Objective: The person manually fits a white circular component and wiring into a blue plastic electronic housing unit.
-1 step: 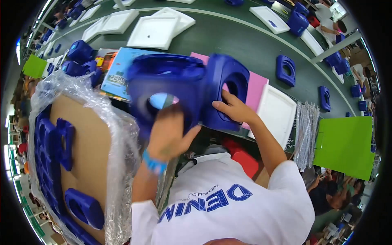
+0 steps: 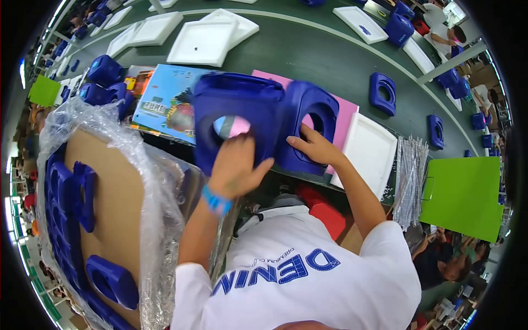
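My left hand [image 2: 234,165] grips a large blue plastic housing [image 2: 258,110], its fingers hooked into the round hole at the front. This box-like part stands raised on its edge, slightly blurred. My right hand [image 2: 316,146] holds a thinner blue plastic panel [image 2: 294,129], fingers inside its oval opening and thumb on the front face. The two blue parts are side by side with their edges close; whether they touch I cannot tell. Beneath them lie a light-blue printed box [image 2: 157,107] and a pink sheet [image 2: 347,115].
At the left, a carton lined with clear plastic wrap [image 2: 157,192] holds several blue parts [image 2: 113,281]. Right of my right hand are a white tray [image 2: 369,151], a bundle of silvery rods [image 2: 411,181] and a green board [image 2: 459,198]. White trays [image 2: 201,41] lie on the green conveyor.
My left hand has shifted right with the blue housing, bringing it closer to the blue panel. The panel in my right hand has hardly moved.
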{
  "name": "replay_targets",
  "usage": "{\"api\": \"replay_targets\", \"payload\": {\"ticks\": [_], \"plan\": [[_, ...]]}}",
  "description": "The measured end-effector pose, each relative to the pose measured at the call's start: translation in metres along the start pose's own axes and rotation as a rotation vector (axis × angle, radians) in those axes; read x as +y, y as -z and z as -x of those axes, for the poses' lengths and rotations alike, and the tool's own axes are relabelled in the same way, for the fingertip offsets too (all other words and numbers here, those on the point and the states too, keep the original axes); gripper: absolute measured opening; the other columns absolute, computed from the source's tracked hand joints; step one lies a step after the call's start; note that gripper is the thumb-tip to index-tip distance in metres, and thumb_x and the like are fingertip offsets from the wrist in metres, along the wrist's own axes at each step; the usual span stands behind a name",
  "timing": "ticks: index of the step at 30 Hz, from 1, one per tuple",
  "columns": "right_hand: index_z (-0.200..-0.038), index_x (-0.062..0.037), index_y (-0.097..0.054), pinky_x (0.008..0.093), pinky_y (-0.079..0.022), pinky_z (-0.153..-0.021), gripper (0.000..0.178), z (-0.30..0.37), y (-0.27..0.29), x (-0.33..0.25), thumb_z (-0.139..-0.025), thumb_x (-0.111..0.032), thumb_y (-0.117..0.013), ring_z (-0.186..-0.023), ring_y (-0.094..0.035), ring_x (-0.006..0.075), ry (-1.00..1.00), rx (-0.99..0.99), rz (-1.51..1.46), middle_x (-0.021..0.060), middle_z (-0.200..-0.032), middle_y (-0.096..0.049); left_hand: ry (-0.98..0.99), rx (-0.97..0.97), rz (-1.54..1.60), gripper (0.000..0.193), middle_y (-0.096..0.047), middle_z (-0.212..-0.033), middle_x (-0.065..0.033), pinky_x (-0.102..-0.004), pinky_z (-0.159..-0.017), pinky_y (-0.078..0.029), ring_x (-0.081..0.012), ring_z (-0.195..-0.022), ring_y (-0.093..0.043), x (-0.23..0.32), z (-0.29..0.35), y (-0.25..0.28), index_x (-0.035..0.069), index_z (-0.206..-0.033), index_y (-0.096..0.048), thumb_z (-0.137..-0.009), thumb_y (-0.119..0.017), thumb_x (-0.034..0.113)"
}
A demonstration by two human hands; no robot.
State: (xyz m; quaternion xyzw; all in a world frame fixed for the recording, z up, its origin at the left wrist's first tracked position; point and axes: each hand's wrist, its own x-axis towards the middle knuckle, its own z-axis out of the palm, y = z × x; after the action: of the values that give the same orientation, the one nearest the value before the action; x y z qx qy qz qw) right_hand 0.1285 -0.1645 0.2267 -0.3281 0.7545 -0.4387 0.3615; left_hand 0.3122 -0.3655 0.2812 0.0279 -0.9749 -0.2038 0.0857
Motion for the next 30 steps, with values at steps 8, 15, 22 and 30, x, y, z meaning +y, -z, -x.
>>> {"api": "replay_targets", "payload": {"ticks": [8,15,22,30], "plan": [[-0.136,0.0084,-0.061,0.0452,-0.046,-0.111,0.074,-0.018,0.017,0.198,-0.102,-0.056,-0.064,-0.130,-0.064,0.0416,-0.198,0.082,0.214,0.0295,-0.133,-0.069,0.164,-0.606,0.261,0.060,-0.074,-0.109,-0.0320,-0.0515,-0.093,-0.057,-0.0443,-0.102,-0.073,-0.054,-0.122,-0.280,-0.006,-0.109,-0.075,-0.081,-0.070,0.047],[-0.113,0.0070,-0.073,0.0564,-0.051,-0.100,0.080,-0.048,0.028,0.211,-0.100,-0.069,-0.053,-0.114,-0.065,0.0559,-0.315,-0.141,0.709,0.0389,-0.113,-0.069,0.013,-0.182,0.210,0.068,-0.067,-0.127,-0.0193,-0.0519,-0.105,-0.046,-0.0354,-0.124,-0.062,-0.029,-0.061,-0.228,-0.002,-0.140,-0.059,-0.088,-0.078,0.038],[-0.125,0.0065,-0.069,0.0419,-0.056,-0.092,0.032,-0.154,-0.018,-0.006,-0.105,-0.019,-0.066,-0.102,-0.074,0.0313,0.445,0.168,0.359,0.0229,-0.111,-0.075,0.388,0.586,-0.136,0.029,-0.071,-0.125,-0.0183,-0.0490,-0.103,-0.053,-0.0377,-0.118,-0.067,-0.019,0.207,0.091,0.004,-0.118,-0.073,-0.093,-0.076,0.018],[-0.131,-0.0101,-0.068,0.0479,-0.049,-0.107,0.036,-0.184,-0.387,-0.344,-0.095,-0.012,-0.065,-0.128,-0.061,0.0354,1.665,-0.251,0.453,0.0162,-0.130,-0.070,1.606,0.339,-0.239,0.089,-0.063,-0.135,-0.0381,-0.0491,-0.113,-0.044,-0.0500,-0.131,-0.058,-0.100,0.481,0.226,-0.012,-0.148,-0.051,-0.101,-0.057,0.063]]}}
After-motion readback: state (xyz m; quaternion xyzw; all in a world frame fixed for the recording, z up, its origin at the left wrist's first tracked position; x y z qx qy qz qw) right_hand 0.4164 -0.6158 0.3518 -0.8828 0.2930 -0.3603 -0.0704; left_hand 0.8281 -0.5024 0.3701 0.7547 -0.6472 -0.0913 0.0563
